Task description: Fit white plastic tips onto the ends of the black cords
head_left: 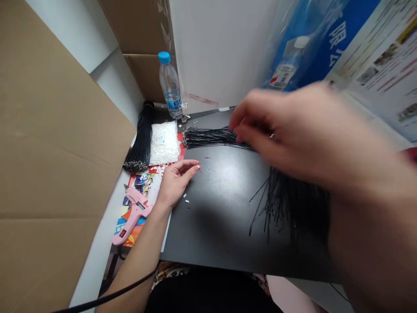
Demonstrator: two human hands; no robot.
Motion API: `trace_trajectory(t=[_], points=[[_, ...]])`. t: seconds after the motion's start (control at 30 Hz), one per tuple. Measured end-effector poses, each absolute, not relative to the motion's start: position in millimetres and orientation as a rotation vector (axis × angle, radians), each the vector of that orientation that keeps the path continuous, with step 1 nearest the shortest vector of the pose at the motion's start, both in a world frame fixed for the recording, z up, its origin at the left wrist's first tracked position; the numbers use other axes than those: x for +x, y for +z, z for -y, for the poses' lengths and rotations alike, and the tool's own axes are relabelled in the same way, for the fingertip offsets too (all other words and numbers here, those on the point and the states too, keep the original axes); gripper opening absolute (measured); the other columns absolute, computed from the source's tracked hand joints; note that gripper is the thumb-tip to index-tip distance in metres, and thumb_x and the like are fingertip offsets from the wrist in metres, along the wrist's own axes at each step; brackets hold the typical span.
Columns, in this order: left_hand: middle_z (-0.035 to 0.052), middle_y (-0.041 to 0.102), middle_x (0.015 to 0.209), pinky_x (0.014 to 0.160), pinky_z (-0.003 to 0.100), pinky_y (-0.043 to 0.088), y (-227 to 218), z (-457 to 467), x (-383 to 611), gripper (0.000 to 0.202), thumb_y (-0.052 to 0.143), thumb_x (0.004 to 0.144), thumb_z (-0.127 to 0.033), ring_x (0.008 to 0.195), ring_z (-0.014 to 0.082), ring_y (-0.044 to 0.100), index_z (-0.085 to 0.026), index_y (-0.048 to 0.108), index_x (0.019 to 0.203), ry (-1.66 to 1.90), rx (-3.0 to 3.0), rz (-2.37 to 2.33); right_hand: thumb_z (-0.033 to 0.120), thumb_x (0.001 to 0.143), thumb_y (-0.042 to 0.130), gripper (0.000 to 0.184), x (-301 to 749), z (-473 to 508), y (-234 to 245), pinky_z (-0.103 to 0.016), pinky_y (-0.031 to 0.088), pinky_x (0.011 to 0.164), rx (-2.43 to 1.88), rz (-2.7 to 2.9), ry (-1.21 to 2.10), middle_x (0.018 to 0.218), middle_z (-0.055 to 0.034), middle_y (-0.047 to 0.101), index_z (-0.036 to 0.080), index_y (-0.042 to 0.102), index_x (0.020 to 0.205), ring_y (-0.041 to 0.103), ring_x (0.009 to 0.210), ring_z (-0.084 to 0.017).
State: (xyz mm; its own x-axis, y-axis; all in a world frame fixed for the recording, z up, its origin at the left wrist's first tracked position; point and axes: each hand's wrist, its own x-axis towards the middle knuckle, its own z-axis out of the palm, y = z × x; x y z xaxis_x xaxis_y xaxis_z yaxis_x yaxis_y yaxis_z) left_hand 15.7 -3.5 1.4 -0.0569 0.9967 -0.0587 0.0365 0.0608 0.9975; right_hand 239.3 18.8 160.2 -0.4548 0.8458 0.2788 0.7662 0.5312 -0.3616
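My left hand (pixel 178 179) is over the left part of the dark table (pixel 215 226), thumb and forefinger pinched on a small white piece with a thin red tip below it. My right hand (pixel 276 128), blurred, is closed in a pinch above the right end of a flat bundle of thin black cords (pixel 208 137) with metal ends. What its fingers hold, if anything, I cannot make out. Under my right forearm lies a second bunch of black cords (pixel 272 204), partly hidden, its loose ends fanned toward me. Small white pieces (pixel 186 199) lie beside my left wrist.
A clear bag of white pieces (pixel 164 141) lies at the left, next to a thick black cord bundle (pixel 140 141). Nearer me is a pink glue gun (pixel 133 213). Water bottles (pixel 171 89) (pixel 288 63) stand at the back. A cardboard panel (pixel 58 152) borders the left side.
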Motion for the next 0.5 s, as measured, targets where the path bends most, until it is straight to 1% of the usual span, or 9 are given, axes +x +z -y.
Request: trace_trajectory(t=[0.03,0.1,0.13,0.2,0.27,0.37,0.5], points=[[0.0022,0.070,0.079,0.049,0.023,0.031,1.7,4.2,17.8,0.029,0.078,0.073,-0.036,0.053,0.0078,0.042,-0.016,0.075,0.094,1.161,1.114,-1.256,0.018,0.090,0.059,0.013,232.8,-14.5,142.9,-0.029,0.047,0.062,-1.364,2.412,0.203,0.081,-0.0036,0.074,0.023,0.068,0.098,0.068,0.069,-0.020],[0.0002,0.066,0.075,0.045,0.022,0.023,1.6,5.6,21.0,0.032,0.080,0.071,-0.036,0.049,0.0053,0.034,-0.016,0.075,0.095,1.128,1.041,-1.181,0.016,0.088,0.058,0.017,226.0,-10.9,102.9,-0.027,0.047,0.061,-1.327,2.348,0.497,0.084,-0.0027,0.076,0.021,0.064,0.104,0.067,0.067,-0.017],[-0.0010,0.064,0.072,0.045,0.022,0.021,1.3,6.2,22.2,0.032,0.081,0.071,-0.036,0.048,0.0048,0.032,-0.016,0.074,0.095,1.116,1.020,-1.152,0.017,0.090,0.056,0.017,225.1,-10.5,83.0,-0.026,0.048,0.063,-1.296,2.271,0.683,0.086,-0.0029,0.077,0.020,0.061,0.106,0.068,0.068,-0.016],[-0.0036,0.057,0.065,0.045,0.022,0.020,0.6,7.1,24.4,0.031,0.081,0.071,-0.036,0.047,0.0047,0.030,-0.016,0.073,0.094,1.088,1.012,-1.115,0.025,0.094,0.053,0.016,225.6,-9.9,49.5,-0.025,0.049,0.062,-1.246,2.049,0.996,0.088,-0.0041,0.077,0.019,0.058,0.108,0.065,0.062,-0.013],[-0.0053,0.052,0.060,0.045,0.022,0.020,0.4,7.5,26.3,0.030,0.082,0.072,-0.037,0.047,0.0052,0.030,-0.016,0.072,0.090,1.068,1.021,-1.102,0.031,0.094,0.052,0.017,225.4,-8.3,27.8,-0.026,0.050,0.063,-1.213,1.852,1.179,0.091,-0.0059,0.077,0.019,0.057,0.105,0.064,0.060,-0.012],[-0.0060,0.051,0.060,0.045,0.021,0.022,1.0,7.8,29.2,0.030,0.082,0.071,-0.037,0.047,0.0052,0.031,-0.016,0.068,0.087,1.048,1.006,-1.087,0.035,0.093,0.054,0.018,220.5,-4.1,13.6,-0.025,0.050,0.062,-1.188,1.708,1.282,0.088,-0.0060,0.075,0.018,0.059,0.096,0.062,0.060,-0.011],[-0.0064,0.052,0.060,0.045,0.021,0.024,1.1,8.5,32.9,0.032,0.082,0.070,-0.037,0.047,0.0047,0.032,-0.016,0.066,0.087,1.030,0.967,-1.084,0.040,0.092,0.057,0.023,211.6,1.3,5.3,-0.023,0.046,0.058,-1.187,1.647,1.279,0.082,-0.0040,0.071,0.017,0.063,0.092,0.061,0.068,-0.012]])
